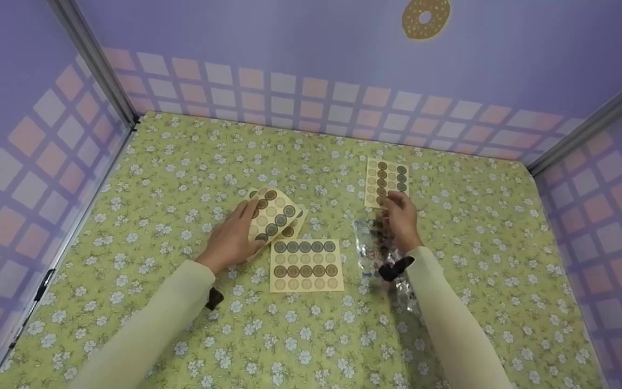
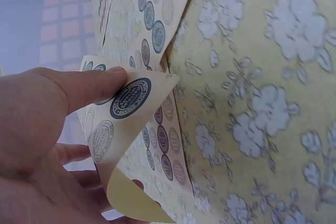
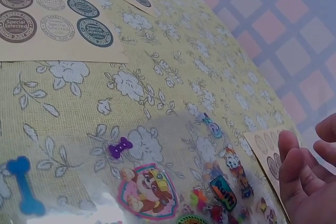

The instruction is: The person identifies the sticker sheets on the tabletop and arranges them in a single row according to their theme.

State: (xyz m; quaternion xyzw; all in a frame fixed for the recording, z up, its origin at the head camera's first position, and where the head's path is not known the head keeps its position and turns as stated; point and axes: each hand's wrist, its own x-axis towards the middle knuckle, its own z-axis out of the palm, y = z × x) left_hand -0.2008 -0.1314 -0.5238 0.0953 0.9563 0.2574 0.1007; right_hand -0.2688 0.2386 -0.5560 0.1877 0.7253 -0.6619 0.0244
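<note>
My left hand (image 1: 230, 240) grips a cream sticker sheet (image 1: 269, 218) with rows of round labels. In the left wrist view the thumb lies on its printed face with the fingers behind, and the sheet (image 2: 118, 129) curls up between them. Another round-label sheet (image 1: 299, 220) shows partly from under it. My right hand (image 1: 400, 219) hovers with loosely bent fingers at the near edge of a sheet (image 1: 374, 175) farther off, holding nothing. Below that wrist lies a clear sheet (image 1: 365, 251) of colourful cartoon stickers, among them a puppy badge (image 3: 149, 192) and a blue bone (image 3: 25, 187).
One more round-label sheet (image 1: 306, 276) lies flat between the forearms. A green floral cloth (image 1: 181, 162) covers the table. Purple walls (image 1: 289, 43) with pink and white squares enclose its back and sides, with grey metal posts (image 1: 95, 59) at the corners.
</note>
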